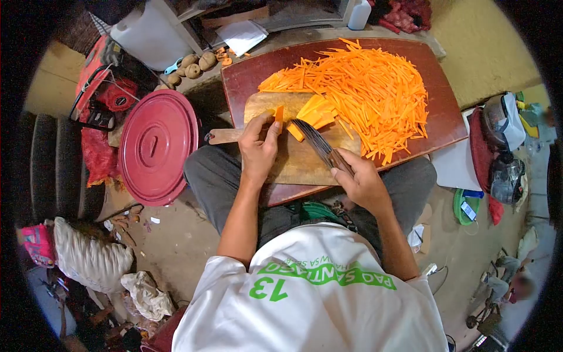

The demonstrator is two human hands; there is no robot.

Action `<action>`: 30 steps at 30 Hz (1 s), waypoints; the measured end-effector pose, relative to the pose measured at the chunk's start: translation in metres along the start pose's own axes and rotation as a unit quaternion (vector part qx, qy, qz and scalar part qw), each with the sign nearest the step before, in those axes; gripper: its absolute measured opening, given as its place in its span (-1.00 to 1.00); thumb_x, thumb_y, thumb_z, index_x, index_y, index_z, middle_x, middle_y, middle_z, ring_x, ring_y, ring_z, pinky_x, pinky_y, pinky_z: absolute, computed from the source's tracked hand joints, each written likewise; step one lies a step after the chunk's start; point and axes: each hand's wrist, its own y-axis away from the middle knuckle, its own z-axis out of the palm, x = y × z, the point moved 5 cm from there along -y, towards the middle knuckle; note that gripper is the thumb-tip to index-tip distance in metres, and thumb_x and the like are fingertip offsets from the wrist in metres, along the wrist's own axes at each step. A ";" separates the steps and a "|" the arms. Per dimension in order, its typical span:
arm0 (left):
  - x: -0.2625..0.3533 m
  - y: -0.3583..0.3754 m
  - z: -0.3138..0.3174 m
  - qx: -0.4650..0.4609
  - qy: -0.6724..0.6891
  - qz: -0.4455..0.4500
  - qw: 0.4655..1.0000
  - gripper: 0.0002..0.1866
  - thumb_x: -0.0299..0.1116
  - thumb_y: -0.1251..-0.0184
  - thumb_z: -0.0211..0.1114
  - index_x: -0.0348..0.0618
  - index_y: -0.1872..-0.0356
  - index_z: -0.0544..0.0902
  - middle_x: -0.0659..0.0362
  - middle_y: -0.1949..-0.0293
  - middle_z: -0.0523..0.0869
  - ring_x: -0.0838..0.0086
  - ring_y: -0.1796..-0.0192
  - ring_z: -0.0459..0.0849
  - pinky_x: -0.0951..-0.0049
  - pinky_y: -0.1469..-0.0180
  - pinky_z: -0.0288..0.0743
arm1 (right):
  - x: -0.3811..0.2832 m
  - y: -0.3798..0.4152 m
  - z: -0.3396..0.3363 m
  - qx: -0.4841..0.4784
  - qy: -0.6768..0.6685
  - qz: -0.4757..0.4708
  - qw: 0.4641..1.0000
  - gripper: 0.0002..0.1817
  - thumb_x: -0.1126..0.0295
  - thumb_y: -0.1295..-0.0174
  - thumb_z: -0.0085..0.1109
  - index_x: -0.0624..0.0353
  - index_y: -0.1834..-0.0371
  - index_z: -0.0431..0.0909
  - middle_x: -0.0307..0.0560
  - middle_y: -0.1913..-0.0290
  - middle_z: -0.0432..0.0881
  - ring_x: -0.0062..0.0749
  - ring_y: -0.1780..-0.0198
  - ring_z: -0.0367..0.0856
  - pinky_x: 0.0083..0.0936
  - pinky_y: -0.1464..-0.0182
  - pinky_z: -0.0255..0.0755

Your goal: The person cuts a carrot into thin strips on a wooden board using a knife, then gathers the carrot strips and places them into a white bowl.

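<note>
My left hand (260, 146) pinches a small orange carrot piece (279, 112) between thumb and fingers, just above the left part of the wooden cutting board (293, 167). In my right hand (365, 183) is a knife (318, 144), its dark blade slanting up and left over the board. The blade's tip lies close to flat carrot slices (316, 111) stacked at the board's upper middle. A big heap of carrot sticks (381, 88) spreads beyond the board and along its right side.
The board rests on a dark red table (443, 123) across my knees. A red lidded tub (158, 146) stands to the left, with several brown roundish vegetables (193, 71) behind it. White sheets of paper (242, 37) lie beyond the table. A green basket (466, 206) sits at right.
</note>
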 end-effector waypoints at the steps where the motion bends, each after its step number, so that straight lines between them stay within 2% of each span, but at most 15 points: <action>1: -0.001 -0.001 0.001 0.002 0.031 -0.030 0.999 -0.77 -0.63 -0.40 0.50 -0.36 -0.04 0.80 -0.08 0.09 0.85 0.20 0.09 0.88 0.37 0.00 0.71 | -0.003 0.002 -0.001 -0.002 0.007 0.000 1.000 -0.56 0.38 -0.48 0.26 0.30 -0.37 0.60 0.12 0.34 0.67 -0.21 0.33 0.66 -0.21 0.16 0.57; 4: 0.011 -0.002 -0.005 0.000 -0.025 0.004 1.000 -0.77 -0.65 -0.38 0.47 -0.37 -0.03 0.79 -0.09 0.10 0.84 0.19 0.09 0.88 0.33 0.00 0.71 | -0.004 0.012 -0.002 0.018 0.005 -0.049 0.999 -0.58 0.38 -0.48 0.28 0.27 -0.35 0.61 0.20 0.32 0.70 0.01 0.29 0.75 -0.13 0.15 0.59; 5: 0.012 -0.001 -0.007 -0.001 -0.043 0.000 0.999 -0.76 -0.64 -0.39 0.49 -0.37 -0.05 0.80 -0.07 0.07 0.86 0.24 0.05 0.88 0.34 -0.04 0.71 | -0.006 0.016 -0.002 0.030 0.000 -0.073 0.997 -0.59 0.37 -0.47 0.29 0.26 -0.33 0.61 0.22 0.31 0.71 0.09 0.27 0.78 -0.11 0.14 0.59; 7: 0.014 0.002 -0.012 -0.003 -0.078 -0.009 0.997 -0.76 -0.63 -0.41 0.51 -0.35 -0.07 0.81 -0.03 0.01 0.89 0.35 -0.01 0.87 0.36 -0.14 0.72 | -0.010 0.026 -0.008 -0.033 0.019 -0.032 0.999 -0.64 0.38 -0.45 0.30 0.22 -0.25 0.61 0.24 0.29 0.71 0.22 0.21 0.79 -0.04 0.13 0.60; 8: 0.020 0.003 -0.013 -0.014 -0.095 0.040 0.995 -0.75 -0.66 -0.38 0.48 -0.35 -0.05 0.80 -0.05 0.06 0.86 0.24 0.03 0.86 0.31 -0.10 0.72 | -0.013 0.029 -0.013 -0.063 0.029 -0.011 0.997 -0.67 0.38 -0.43 0.30 0.20 -0.21 0.61 0.25 0.28 0.72 0.29 0.17 0.79 0.00 0.13 0.61; 10: 0.030 0.008 -0.014 -0.039 -0.127 0.136 0.982 -0.72 -0.73 -0.30 0.41 -0.35 -0.02 0.79 -0.10 0.14 0.81 0.01 0.12 0.83 0.22 -0.02 0.70 | -0.017 0.030 -0.021 -0.074 0.092 -0.023 0.993 -0.71 0.37 -0.41 0.29 0.17 -0.13 0.60 0.27 0.27 0.72 0.32 0.15 0.78 0.07 0.12 0.62; 11: 0.035 0.013 -0.013 -0.053 -0.139 0.172 0.974 -0.69 -0.74 -0.24 0.41 -0.33 -0.01 0.79 -0.09 0.13 0.81 -0.02 0.10 0.81 0.15 -0.06 0.68 | -0.016 0.030 -0.024 -0.079 0.123 -0.029 0.989 -0.73 0.36 -0.40 0.28 0.16 -0.10 0.59 0.27 0.26 0.72 0.33 0.13 0.77 0.10 0.12 0.62; 13: 0.044 0.027 -0.013 -0.081 -0.162 0.246 0.952 -0.61 -0.75 -0.11 0.40 -0.30 0.00 0.80 -0.06 0.12 0.81 -0.08 0.05 0.78 0.01 -0.12 0.65 | -0.006 0.026 -0.032 -0.071 0.166 -0.060 0.982 -0.66 0.39 -0.36 0.32 0.21 -0.17 0.64 0.27 0.26 0.71 0.29 0.16 0.74 -0.05 0.13 0.59; 14: 0.046 0.034 -0.011 -0.109 -0.165 0.267 0.943 -0.50 -0.68 0.09 0.42 -0.27 -0.01 0.81 -0.03 0.07 0.81 -0.07 -0.01 0.74 -0.12 -0.15 0.57 | -0.003 0.022 -0.036 -0.067 0.187 -0.075 0.977 -0.62 0.41 -0.35 0.35 0.24 -0.21 0.66 0.27 0.27 0.70 0.27 0.17 0.72 -0.12 0.13 0.58; 16: 0.064 0.046 -0.009 -0.154 -0.183 0.288 0.927 -0.46 -0.60 0.14 0.43 -0.27 -0.04 0.82 -0.01 0.07 0.82 0.01 0.00 0.74 -0.06 -0.10 0.54 | -0.002 0.012 -0.045 -0.076 0.203 -0.057 0.975 -0.63 0.41 -0.34 0.33 0.21 -0.20 0.68 0.27 0.25 0.71 0.27 0.15 0.75 -0.07 0.14 0.57; 20: 0.060 0.066 0.000 -0.215 -0.202 0.300 0.907 -0.47 -0.49 0.07 0.43 -0.27 -0.08 0.81 0.03 -0.03 0.81 0.08 -0.03 0.73 -0.01 -0.08 0.52 | -0.013 -0.012 -0.054 -0.065 0.232 -0.092 0.966 -0.60 0.40 -0.32 0.29 0.18 -0.23 0.70 0.28 0.20 0.74 0.29 0.12 0.77 -0.07 0.12 0.60; 21: 0.059 0.067 0.002 -0.222 -0.193 0.303 0.907 -0.50 -0.44 -0.02 0.43 -0.28 -0.09 0.80 0.05 -0.07 0.79 0.09 -0.07 0.72 0.02 -0.09 0.52 | -0.013 -0.019 -0.054 -0.063 0.223 -0.093 0.968 -0.60 0.40 -0.33 0.28 0.19 -0.24 0.70 0.29 0.20 0.74 0.29 0.12 0.78 -0.08 0.11 0.61; 26: 0.052 0.055 0.010 -0.254 -0.217 0.325 0.885 -0.58 -0.39 -0.14 0.40 -0.30 -0.06 0.78 0.04 -0.07 0.77 0.09 -0.12 0.69 0.05 -0.11 0.54 | -0.010 -0.048 -0.046 -0.019 0.186 -0.144 0.972 -0.60 0.40 -0.35 0.30 0.24 -0.24 0.68 0.36 0.21 0.72 0.28 0.16 0.77 -0.14 0.08 0.64; 30: 0.041 0.048 0.015 -0.261 -0.185 0.325 0.890 -0.61 -0.40 -0.15 0.39 -0.32 -0.02 0.77 0.02 -0.09 0.76 0.06 -0.14 0.69 0.01 -0.14 0.56 | -0.007 -0.056 -0.044 -0.018 0.159 -0.090 0.983 -0.59 0.39 -0.36 0.35 0.28 -0.25 0.66 0.35 0.24 0.69 0.21 0.23 0.74 -0.20 0.09 0.62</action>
